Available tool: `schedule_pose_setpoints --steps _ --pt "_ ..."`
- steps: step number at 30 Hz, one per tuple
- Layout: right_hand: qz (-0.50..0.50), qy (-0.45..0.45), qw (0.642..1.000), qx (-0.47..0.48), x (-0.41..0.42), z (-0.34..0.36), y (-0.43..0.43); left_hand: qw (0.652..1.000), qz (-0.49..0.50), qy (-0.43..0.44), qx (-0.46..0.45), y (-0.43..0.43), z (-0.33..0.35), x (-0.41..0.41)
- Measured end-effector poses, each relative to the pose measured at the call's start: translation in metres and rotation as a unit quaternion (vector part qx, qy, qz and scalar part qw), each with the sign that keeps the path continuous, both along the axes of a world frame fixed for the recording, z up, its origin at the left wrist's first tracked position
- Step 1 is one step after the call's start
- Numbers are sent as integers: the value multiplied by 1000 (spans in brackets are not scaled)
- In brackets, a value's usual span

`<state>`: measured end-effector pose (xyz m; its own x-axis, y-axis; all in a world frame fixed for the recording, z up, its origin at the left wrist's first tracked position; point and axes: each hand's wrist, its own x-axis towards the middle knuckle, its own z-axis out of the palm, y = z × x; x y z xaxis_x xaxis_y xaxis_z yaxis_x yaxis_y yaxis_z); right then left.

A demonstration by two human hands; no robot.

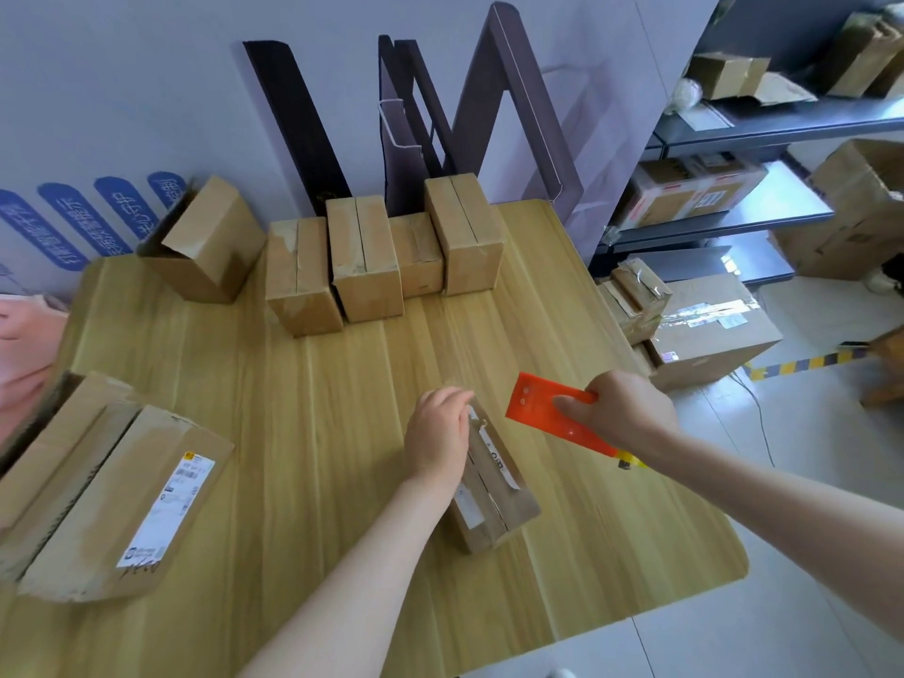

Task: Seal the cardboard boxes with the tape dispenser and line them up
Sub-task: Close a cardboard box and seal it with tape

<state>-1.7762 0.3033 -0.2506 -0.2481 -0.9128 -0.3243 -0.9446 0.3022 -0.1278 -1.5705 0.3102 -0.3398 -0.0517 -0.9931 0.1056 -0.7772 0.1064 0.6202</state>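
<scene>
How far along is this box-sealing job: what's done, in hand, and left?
Done: four boxes stand lined up at the far edge of the table. In hand: the left hand holds a small box while the right hand grips the orange tape dispenser beside it. Left: tape this box and line it up; a tilted box and two larger boxes at the left sit outside the row.

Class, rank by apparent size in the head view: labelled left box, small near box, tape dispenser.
1. Labelled box
2. Small box
3. Tape dispenser; the right hand covers part, so 2 and 3 are unsure.
</scene>
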Motion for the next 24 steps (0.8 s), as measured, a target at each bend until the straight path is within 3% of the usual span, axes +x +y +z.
schedule_pose_setpoints --steps 4,10,18,20,24 --pt "1 -1 1000 0 1 -1 1 993 -24 -50 103 -11 -2 -4" --pt "-8 -9 1000 -8 6 0 0 974 -40 -131 182 -32 2 -12" --pt "-4 -16 1000 -11 7 9 -2 943 -90 -136 292 -49 4 -8" --pt "-3 -16 1000 -12 6 12 -2 948 -89 -136 274 -47 4 -4" --pt "-5 -17 1000 -20 5 18 0 995 16 -53 81 -22 12 9"
